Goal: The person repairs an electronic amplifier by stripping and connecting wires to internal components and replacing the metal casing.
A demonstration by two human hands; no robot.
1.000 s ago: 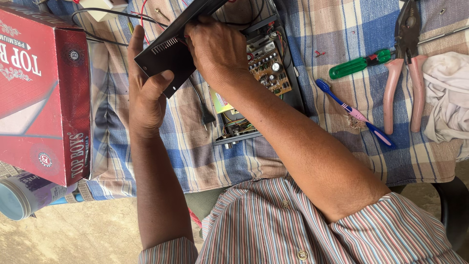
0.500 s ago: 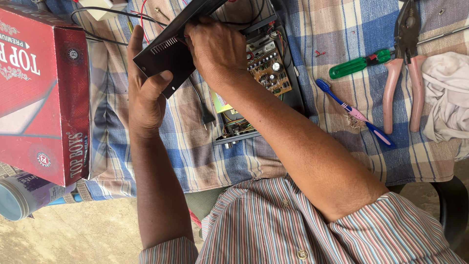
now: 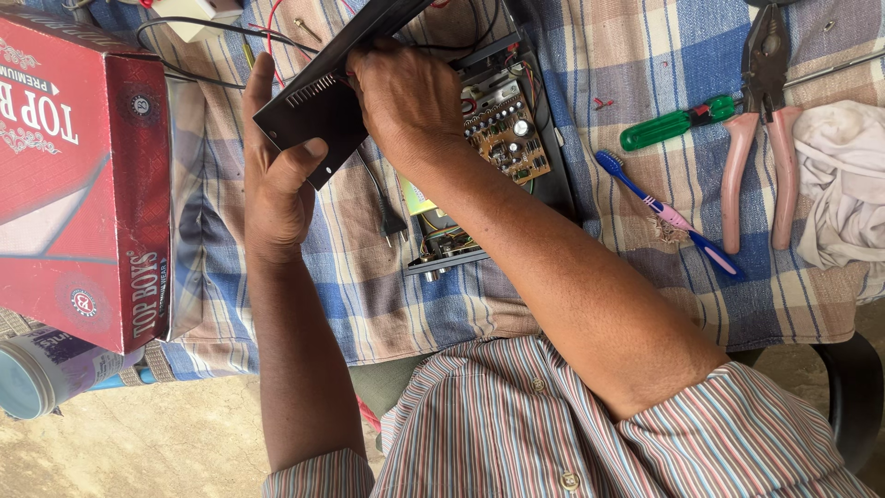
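Both hands hold a black metal cover panel (image 3: 318, 115) with vent slots, tilted above an opened electronic unit. My left hand (image 3: 277, 184) grips the panel's near end, thumb on its face. My right hand (image 3: 406, 101) clasps the panel's edge further along. Under the hands lies the open black chassis (image 3: 553, 175) with a brown circuit board (image 3: 507, 138) full of small parts. Red and black wires (image 3: 267, 41) run away from it over the checked cloth.
A red cardboard box (image 3: 83, 175) stands at the left, a blue-lidded jar (image 3: 37, 373) below it. On the checked cloth (image 3: 645, 304) at the right lie a green-handled screwdriver (image 3: 673, 127), pink-handled pliers (image 3: 761, 138), a blue-pink toothbrush (image 3: 668, 214) and a white rag (image 3: 843, 184).
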